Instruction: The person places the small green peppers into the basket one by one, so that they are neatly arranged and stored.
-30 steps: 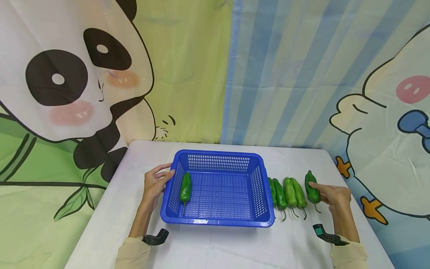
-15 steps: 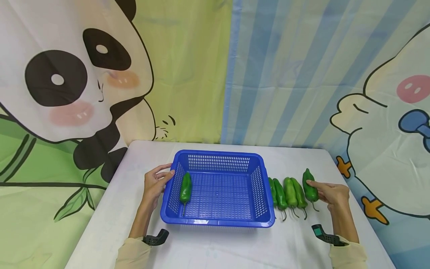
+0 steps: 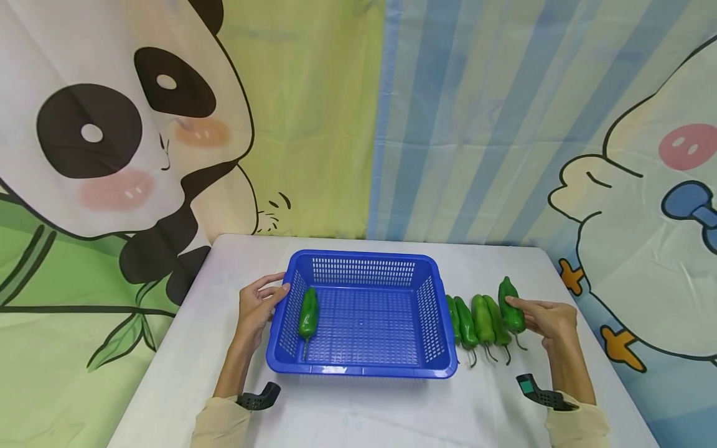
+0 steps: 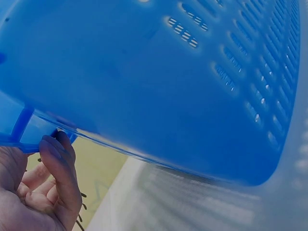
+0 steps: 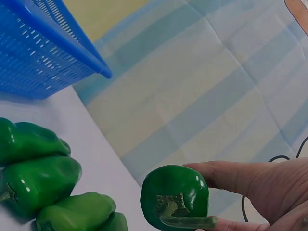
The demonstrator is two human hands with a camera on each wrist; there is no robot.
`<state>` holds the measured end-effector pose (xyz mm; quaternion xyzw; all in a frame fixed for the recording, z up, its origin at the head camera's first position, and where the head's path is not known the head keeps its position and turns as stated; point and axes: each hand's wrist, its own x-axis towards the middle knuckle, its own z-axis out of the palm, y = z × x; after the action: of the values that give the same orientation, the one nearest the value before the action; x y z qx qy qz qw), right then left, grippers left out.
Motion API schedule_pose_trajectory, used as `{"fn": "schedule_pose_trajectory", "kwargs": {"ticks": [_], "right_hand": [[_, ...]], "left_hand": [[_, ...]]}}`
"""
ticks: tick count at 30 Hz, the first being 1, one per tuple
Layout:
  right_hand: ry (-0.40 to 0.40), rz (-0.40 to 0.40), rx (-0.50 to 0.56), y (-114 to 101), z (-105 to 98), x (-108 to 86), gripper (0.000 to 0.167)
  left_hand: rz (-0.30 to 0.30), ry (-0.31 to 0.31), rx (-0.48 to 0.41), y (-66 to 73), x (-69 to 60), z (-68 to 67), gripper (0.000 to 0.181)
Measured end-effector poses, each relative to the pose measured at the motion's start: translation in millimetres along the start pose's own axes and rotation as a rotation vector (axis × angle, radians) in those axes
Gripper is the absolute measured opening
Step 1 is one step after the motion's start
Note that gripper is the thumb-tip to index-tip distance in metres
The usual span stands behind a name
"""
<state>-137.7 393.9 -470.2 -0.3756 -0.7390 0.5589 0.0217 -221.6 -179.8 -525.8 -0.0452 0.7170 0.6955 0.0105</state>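
Observation:
A blue basket [image 3: 364,370] stands mid-table with one green pepper [image 3: 309,314] lying at its left side. The left hand [image 3: 259,308] grips the basket's left rim, thumb on top; the left wrist view shows its curled fingers [image 4: 60,168] at the rim. The right hand [image 3: 551,320] pinches another green pepper [image 3: 511,306] between thumb and fingers, at the right end of a row of peppers [image 3: 483,320]. In the right wrist view that held pepper [image 5: 175,192] shows its stem end, apart from the row's peppers [image 5: 43,183].
The row of several peppers lies along the basket's right side, the leftmost partly hidden by the basket. A white-covered table [image 3: 358,410] bears everything. Printed curtains [image 3: 482,124] hang behind the table. Each wrist wears a black device.
The right hand has shifted a little left and away from the body with its pepper, closer to the row. The left hand keeps its grip on the basket rim.

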Motion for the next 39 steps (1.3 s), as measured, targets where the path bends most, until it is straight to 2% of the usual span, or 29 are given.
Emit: {"fn": "schedule_pose_trajectory", "kwargs": {"ticks": [10,14,20,26,31,39], "right_hand": [[-0.059,-0.043,0.007,-9,7,-9.8,0.028],[-0.076,-0.072,-0.012,-14,12,-14.9,0.022],[-0.083,-0.099,-0.012,-17,18,-17.4,0.025],[-0.094,-0.121,-0.019,-18,24,-19.7,0.035],[-0.119,-0.126,-0.022,-23,28,-23.8,0.035],[-0.114,-0.162,-0.068,-31,40,-32.1,0.061]], "left_hand": [[-0.009,0.000,-0.002,-1.3,0.2,-0.2,0.047],[-0.008,0.000,-0.006,-1.8,0.5,-0.3,0.047],[-0.015,-0.002,-0.009,-1.9,0.9,0.1,0.047],[-0.010,-0.004,-0.006,-1.4,1.3,0.4,0.046],[-0.009,-0.004,-0.003,-0.9,1.0,0.0,0.046],[-0.020,-0.002,-0.005,-0.8,0.6,-0.2,0.047]]}}
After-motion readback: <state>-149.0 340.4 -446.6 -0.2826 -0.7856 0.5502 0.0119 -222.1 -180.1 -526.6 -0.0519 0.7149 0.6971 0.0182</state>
